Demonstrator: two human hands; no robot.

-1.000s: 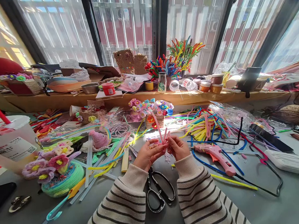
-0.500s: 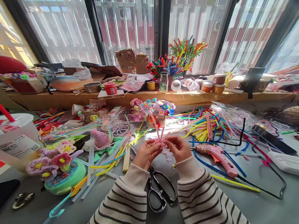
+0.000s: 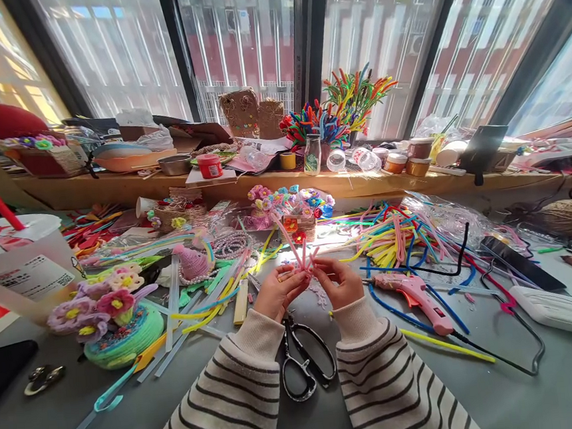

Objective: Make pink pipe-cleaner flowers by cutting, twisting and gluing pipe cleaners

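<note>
Between my two hands are pink pipe cleaners [image 3: 303, 256], bunched at the base with their loose ends fanning upward. My left hand [image 3: 280, 293] pinches the bunch from the left, thumb and fingers together. From the right, my right hand [image 3: 340, 282] pinches the same bunch at its base. The fingertips partly hide where the stems meet. Black-handled scissors [image 3: 306, 363] lie on the table under my wrists, blades pointing away. A pink glue gun [image 3: 416, 296] rests on its side to the right of my right hand.
Glue sticks [image 3: 174, 304] and coloured pipe cleaners lie left of my hands. A pipe-cleaner flower piece [image 3: 120, 322] and a drink cup [image 3: 20, 271] stand farther left. More pipe cleaners [image 3: 393, 238] are piled at the right. A flower-filled box [image 3: 299, 223] sits behind my hands.
The pink stems have shifted slightly in my fingers, the longest now leaning more to the left. Both hands still grip the bunch. The whole view has moved a little.
</note>
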